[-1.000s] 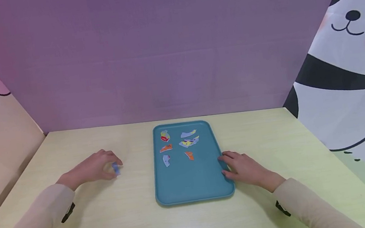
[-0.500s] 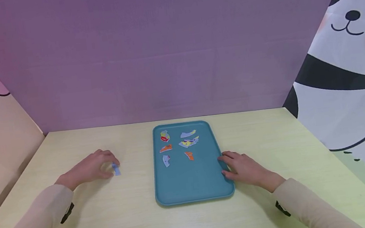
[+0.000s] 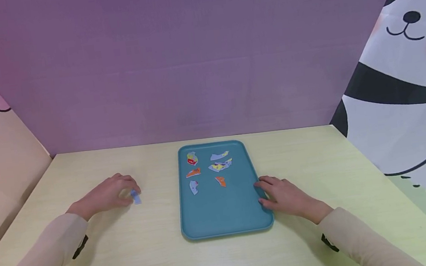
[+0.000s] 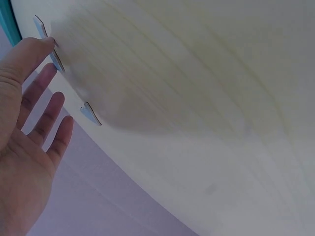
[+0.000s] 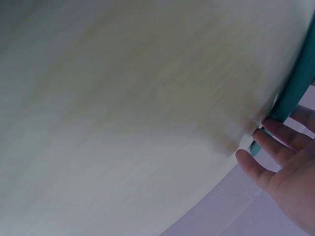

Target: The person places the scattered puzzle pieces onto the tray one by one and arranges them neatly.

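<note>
Thumb and index finger of my left hand (image 3: 105, 196) pinch a light-blue puzzle piece (image 3: 136, 197) low over the table, left of the tray. In the left wrist view the other fingers of this left hand (image 4: 29, 113) are spread and bent a little; a second light-blue piece (image 4: 91, 114) lies near them. The fingers of my right hand (image 3: 286, 197) rest on the right rim of a teal tray (image 3: 223, 216), loosely stretched. Flat irregular pieces lie on the tray's far half, among them a red-and-yellow piece (image 3: 192, 158) and an orange piece (image 3: 220, 181).
The pale wooden table (image 3: 165, 263) reaches back to a purple wall panel (image 3: 188, 65). A panda picture (image 3: 408, 64) covers the wall on the right. A beige sleeve covers each forearm.
My left hand has shifted slightly left, and the light-blue puzzle piece shows more below its fingers. The right hand and the tray look unmoved.
</note>
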{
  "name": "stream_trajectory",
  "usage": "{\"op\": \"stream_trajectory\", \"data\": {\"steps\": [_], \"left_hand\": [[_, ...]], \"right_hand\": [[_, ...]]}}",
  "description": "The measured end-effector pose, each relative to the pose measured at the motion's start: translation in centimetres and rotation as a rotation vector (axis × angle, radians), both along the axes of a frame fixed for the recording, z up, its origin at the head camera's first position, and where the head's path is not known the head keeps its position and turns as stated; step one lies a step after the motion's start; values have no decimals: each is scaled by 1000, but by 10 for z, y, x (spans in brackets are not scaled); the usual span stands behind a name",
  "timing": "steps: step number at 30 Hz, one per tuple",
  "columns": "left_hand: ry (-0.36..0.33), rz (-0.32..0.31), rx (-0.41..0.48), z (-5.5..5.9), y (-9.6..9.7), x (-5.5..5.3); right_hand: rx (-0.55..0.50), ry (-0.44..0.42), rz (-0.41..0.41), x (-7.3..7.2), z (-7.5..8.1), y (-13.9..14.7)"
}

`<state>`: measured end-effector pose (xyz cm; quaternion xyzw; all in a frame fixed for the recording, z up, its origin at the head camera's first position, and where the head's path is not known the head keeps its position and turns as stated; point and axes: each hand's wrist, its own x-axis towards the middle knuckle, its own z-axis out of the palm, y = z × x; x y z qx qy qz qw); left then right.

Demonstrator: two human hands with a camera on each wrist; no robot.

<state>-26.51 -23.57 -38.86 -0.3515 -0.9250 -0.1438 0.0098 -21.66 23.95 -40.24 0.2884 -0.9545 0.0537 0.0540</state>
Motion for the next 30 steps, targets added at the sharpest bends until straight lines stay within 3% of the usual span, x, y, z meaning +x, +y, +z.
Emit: {"op": "stream_trajectory", "data": {"steps": [30], "left_hand": [[23, 32, 7, -2, 5, -2]], "right_hand": [[-2, 2, 1, 2, 2, -2]]}}
